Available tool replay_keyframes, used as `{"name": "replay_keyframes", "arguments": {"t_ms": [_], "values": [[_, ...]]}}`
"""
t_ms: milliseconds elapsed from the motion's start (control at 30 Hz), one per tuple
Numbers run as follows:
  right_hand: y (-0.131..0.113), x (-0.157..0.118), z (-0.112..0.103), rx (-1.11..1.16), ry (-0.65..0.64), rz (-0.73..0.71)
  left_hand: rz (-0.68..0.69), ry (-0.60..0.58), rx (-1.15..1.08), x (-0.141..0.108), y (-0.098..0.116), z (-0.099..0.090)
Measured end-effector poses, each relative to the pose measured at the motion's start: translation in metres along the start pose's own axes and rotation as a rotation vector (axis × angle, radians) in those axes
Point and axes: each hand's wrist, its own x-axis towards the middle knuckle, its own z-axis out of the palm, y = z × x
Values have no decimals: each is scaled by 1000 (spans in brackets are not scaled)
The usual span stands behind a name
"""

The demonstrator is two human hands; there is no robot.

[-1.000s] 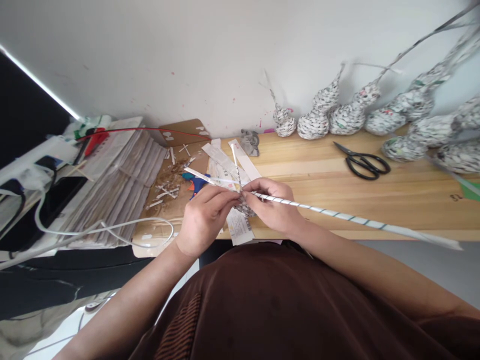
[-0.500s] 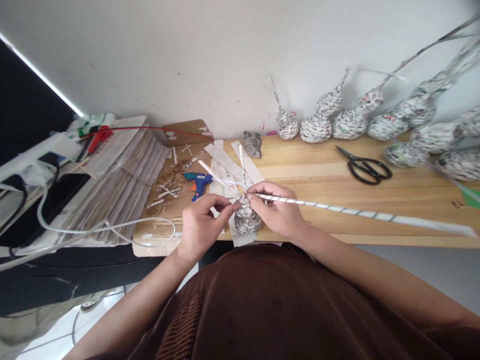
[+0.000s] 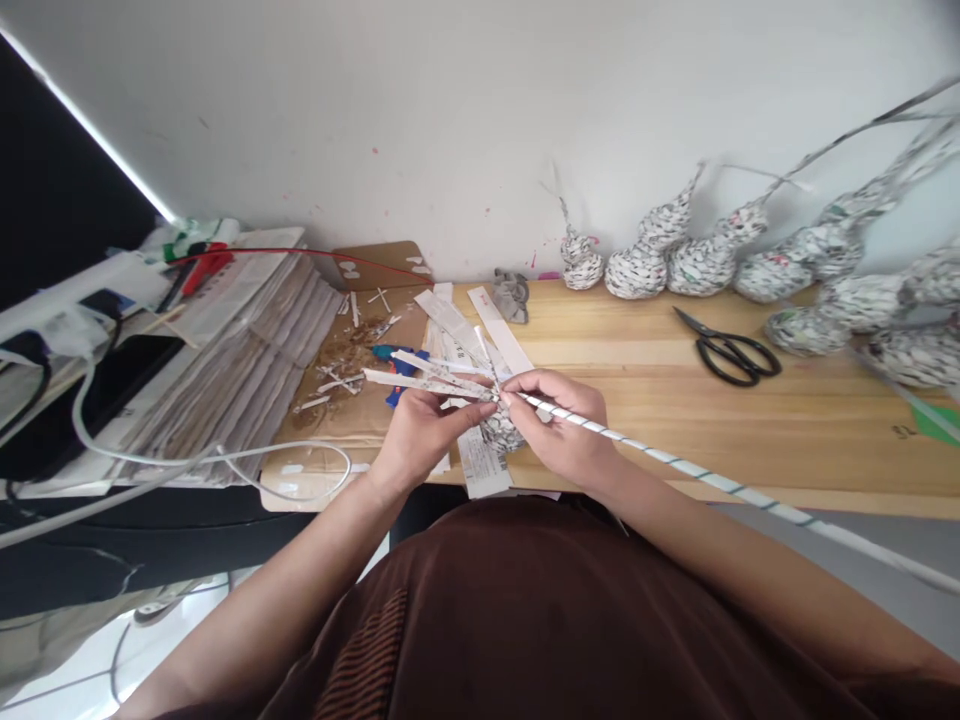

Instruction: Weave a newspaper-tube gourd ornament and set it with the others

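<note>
A small woven newspaper piece (image 3: 501, 430) stands partly hidden between my hands at the front of the table. My left hand (image 3: 420, 430) is closed at its top, thumb and fingers pinching it where paper strips (image 3: 427, 380) fan out to the left. One more thin strip sticks up at the back. My right hand (image 3: 562, 420) pinches the near end of a long rolled paper tube (image 3: 675, 462) with a dark spiral line. The tube crosses over my right forearm and runs out to the right edge.
Several woven paper gourds (image 3: 705, 262) stand along the wall at the right. Black scissors (image 3: 729, 350) lie before them. Flat paper strips (image 3: 499, 325), a grey lump (image 3: 511, 296) and a blue glue gun (image 3: 405, 368) lie behind my hands. Stacked newspapers (image 3: 262, 340) and a white cable (image 3: 225, 455) are left.
The woven piece has turned and tipped, so its strips now point left over my left hand. The long tube's far end has swung down and toward me. Both hands keep their pinch.
</note>
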Motion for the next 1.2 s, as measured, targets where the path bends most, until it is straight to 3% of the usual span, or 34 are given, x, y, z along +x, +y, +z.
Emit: {"name": "replay_keyframes", "arguments": {"t_ms": [167, 367, 600, 833, 967, 1200], "values": [[-1, 3, -3, 20, -36, 6, 65, -79, 95, 16, 6, -4], [6, 7, -2, 36, 3, -21, 201, -21, 209, 21, 12, 3], [13, 10, -2, 15, 52, -64, 432, 69, 255, 21, -3, 7], [14, 9, -7, 42, -3, 107, 416, 39, 303, 14, -4, 7], [13, 7, -8, 11, -6, 79, 390, 17, 378, 12, 2, 7], [8, -4, -11, 34, -43, 20, 485, -62, 349, 9, 3, 5]]}}
